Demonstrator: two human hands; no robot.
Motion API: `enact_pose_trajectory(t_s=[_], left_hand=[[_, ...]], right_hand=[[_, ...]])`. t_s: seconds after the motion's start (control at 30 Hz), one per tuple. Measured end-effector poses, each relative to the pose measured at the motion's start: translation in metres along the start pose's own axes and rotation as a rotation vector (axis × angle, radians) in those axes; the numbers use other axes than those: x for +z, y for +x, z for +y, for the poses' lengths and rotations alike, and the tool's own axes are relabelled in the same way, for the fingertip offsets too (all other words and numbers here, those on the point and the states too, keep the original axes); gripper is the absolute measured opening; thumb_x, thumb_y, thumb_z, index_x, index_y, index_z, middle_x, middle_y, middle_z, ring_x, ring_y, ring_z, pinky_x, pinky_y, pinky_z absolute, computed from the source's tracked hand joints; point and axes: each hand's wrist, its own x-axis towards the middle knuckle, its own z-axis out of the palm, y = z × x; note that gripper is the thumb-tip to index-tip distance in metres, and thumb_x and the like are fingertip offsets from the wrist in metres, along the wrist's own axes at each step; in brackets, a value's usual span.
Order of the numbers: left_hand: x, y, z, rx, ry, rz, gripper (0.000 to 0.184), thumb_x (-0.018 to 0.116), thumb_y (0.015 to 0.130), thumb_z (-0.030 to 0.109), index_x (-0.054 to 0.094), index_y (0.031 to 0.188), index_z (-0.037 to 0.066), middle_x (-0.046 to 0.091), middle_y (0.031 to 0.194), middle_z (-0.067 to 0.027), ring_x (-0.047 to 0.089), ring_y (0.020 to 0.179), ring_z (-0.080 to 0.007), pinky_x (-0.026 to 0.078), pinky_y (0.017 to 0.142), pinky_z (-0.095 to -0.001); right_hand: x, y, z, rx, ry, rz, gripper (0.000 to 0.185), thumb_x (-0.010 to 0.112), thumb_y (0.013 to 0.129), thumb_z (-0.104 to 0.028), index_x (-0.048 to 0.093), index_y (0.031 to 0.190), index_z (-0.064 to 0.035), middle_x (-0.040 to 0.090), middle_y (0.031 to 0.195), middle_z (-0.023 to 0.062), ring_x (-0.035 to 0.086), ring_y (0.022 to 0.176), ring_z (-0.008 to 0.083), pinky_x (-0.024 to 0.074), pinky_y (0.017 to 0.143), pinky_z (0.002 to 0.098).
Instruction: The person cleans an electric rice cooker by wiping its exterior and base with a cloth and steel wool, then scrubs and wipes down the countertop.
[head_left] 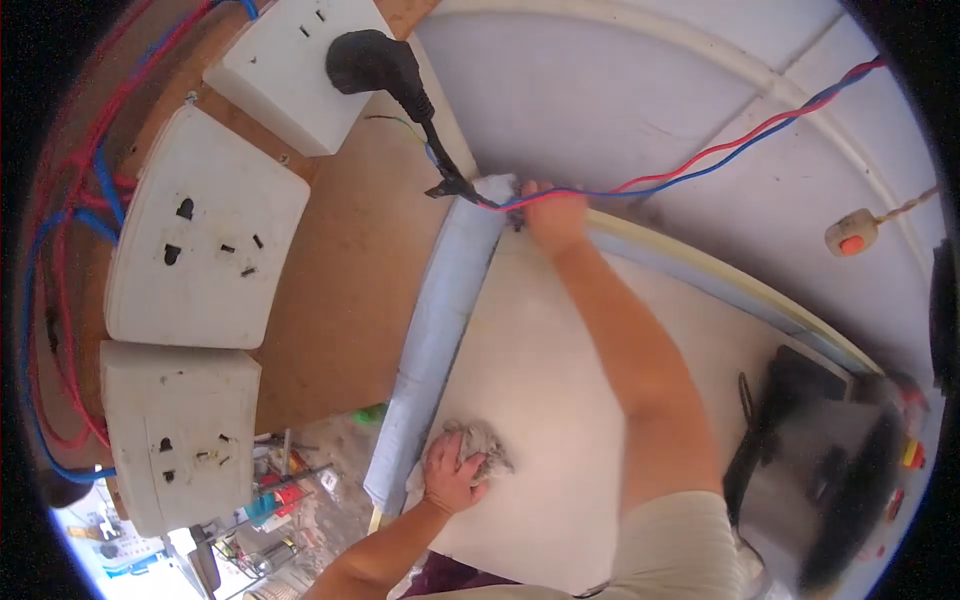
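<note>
My left hand (455,480) presses on a crumpled grey rag (485,450), with its fingers bent over the cloth. Under the rag lies a broad pale panel (550,370). Along the panel's left side runs a light-blue padded edge (435,320). My right arm reaches across the panel to its far corner. There my right hand (555,212) is by the upper end of the blue edge, beside a small dark patterned patch (517,212). That hand is blurred and its fingers are partly hidden, so their grip is unclear.
White socket boxes (205,230) line a brown board (330,290) on the left. A black plug (375,70) and twisted red and blue wires (700,165) hang above the far corner. A switch with an orange button (851,240) dangles right. A dark object (800,390) is at the panel's right.
</note>
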Motion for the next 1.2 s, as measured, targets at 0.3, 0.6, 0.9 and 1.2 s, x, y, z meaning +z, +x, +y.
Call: enact_pose_trajectory(t_s=[0.3, 0.6, 0.9, 1.2], left_hand=[[0.002, 0.002, 0.002, -0.011, 0.0, -0.003, 0.044, 0.069, 0.056, 0.036, 0.062, 0.097, 0.022, 0.038, 0.13, -0.0178, 0.036, 0.114, -0.0428, 0.037, 0.091, -0.0533], [-0.002, -0.003, 0.001, -0.043, -0.014, -0.062, 0.049, 0.07, 0.055, 0.036, 0.061, 0.1, 0.021, 0.037, 0.131, -0.021, 0.035, 0.116, -0.0436, 0.033, 0.095, -0.0539], [0.001, -0.002, 0.002, -0.016, -0.026, 0.008, 0.047, 0.068, 0.058, 0.036, 0.059, 0.101, 0.019, 0.037, 0.131, -0.0201, 0.036, 0.114, -0.0429, 0.033, 0.094, -0.0545], [-0.005, -0.001, 0.004, -0.017, -0.024, -0.015, 0.046, 0.068, 0.06, 0.034, 0.059, 0.103, 0.02, 0.037, 0.13, -0.0208, 0.035, 0.115, -0.0441, 0.033, 0.095, -0.0533]], right_hand=[[-0.034, -0.047, 0.061, -0.004, -0.087, 0.022, 0.014, 0.051, 0.078, -0.018, 0.058, 0.09, -0.0149, 0.06, 0.075, 0.0046, 0.062, 0.073, 0.023, 0.0389, 0.073, 0.0438], [-0.012, -0.019, 0.003, -0.006, -0.051, 0.058, 0.016, 0.045, 0.084, -0.02, 0.057, 0.093, -0.0167, 0.062, 0.085, 0.0029, 0.061, 0.077, 0.0219, 0.0374, 0.077, 0.0439], [-0.067, -0.105, 0.117, 0.151, -0.252, -0.025, 0.018, 0.05, 0.079, -0.016, 0.057, 0.095, -0.0141, 0.059, 0.088, 0.0054, 0.057, 0.087, 0.0237, 0.039, 0.083, 0.0446], [-0.033, -0.038, 0.022, 0.074, -0.133, -0.12, 0.014, 0.048, 0.082, -0.019, 0.054, 0.095, -0.0149, 0.058, 0.093, 0.0034, 0.057, 0.09, 0.0217, 0.038, 0.085, 0.0429]])
